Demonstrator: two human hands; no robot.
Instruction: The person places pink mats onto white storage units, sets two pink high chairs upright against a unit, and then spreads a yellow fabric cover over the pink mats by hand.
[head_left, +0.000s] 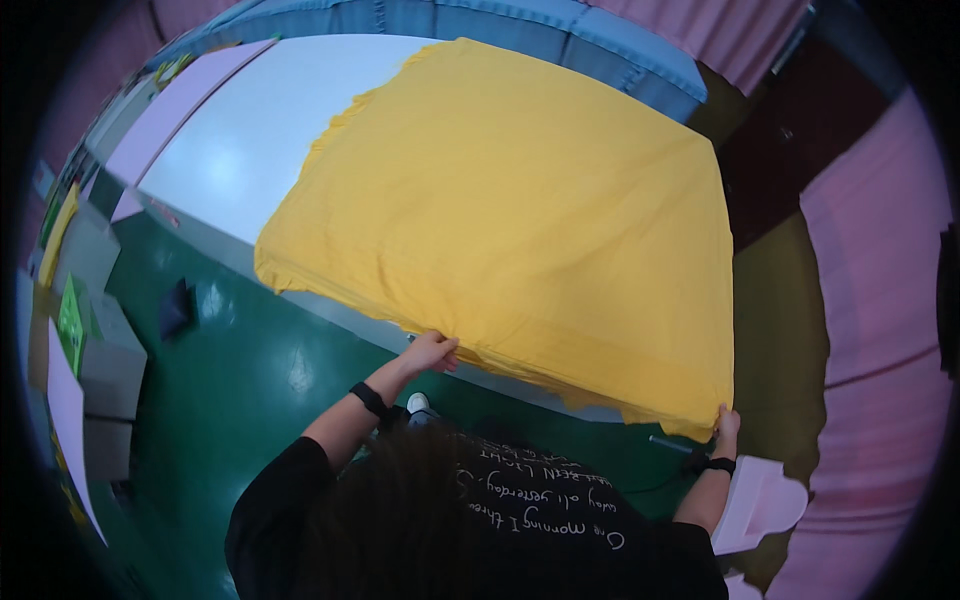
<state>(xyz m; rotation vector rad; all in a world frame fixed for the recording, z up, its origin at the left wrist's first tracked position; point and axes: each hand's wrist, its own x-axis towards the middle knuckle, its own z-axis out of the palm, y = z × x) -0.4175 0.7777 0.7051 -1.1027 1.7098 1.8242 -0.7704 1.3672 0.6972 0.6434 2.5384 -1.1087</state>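
Note:
A yellow fitted sheet (520, 210) with a gathered edge covers the right and middle part of a white table-like surface (250, 130). Broad soft wrinkles run across the cloth. My left hand (432, 351) pinches the sheet's near edge around its middle, thumb on top. At the near right corner my right hand (728, 424) grips the cloth, its fingers partly hidden by the corner. Along the near side the gathered hem hangs a little over the edge. On the left the ruffled hem lies loose on the white top.
Blue fabric-covered furniture (520, 22) lines the far side. Pink curtains (880, 330) hang at the right, near a white-and-pink stool-like piece (762, 505). A dark cushion-like object (177, 310) lies on the green floor (250, 400). Grey boxes (108, 360) stand at left.

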